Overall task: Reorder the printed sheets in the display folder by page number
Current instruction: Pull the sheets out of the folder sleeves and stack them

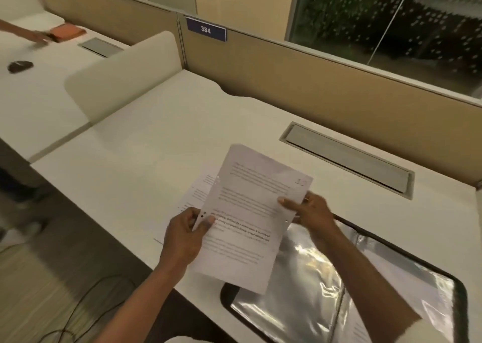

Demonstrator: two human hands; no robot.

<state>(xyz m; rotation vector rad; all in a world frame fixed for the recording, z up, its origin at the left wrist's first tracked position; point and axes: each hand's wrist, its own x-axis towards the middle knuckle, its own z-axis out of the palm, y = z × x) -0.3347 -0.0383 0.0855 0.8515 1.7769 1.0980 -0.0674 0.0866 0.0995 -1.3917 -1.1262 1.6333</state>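
A printed sheet in a clear punched sleeve (247, 212) is held above the white desk, tilted, with a faint page number at its upper right corner. My left hand (185, 235) pinches its lower left edge by the punch holes. My right hand (310, 209) grips its right edge, thumb on top. Beneath it, more printed sheets (200, 194) lie flat on the desk. The black display folder (386, 290) lies open at the lower right, its shiny plastic pockets showing.
The white desk (161, 139) has a grey cable hatch (349, 157) at the back right and a beige partition behind with a "384" label (206, 29). On the neighbouring desk to the left, another person's hand (39, 36) is by an orange folder (67, 31), near a dark mouse (20, 66). Cables (86, 308) trail over the floor.
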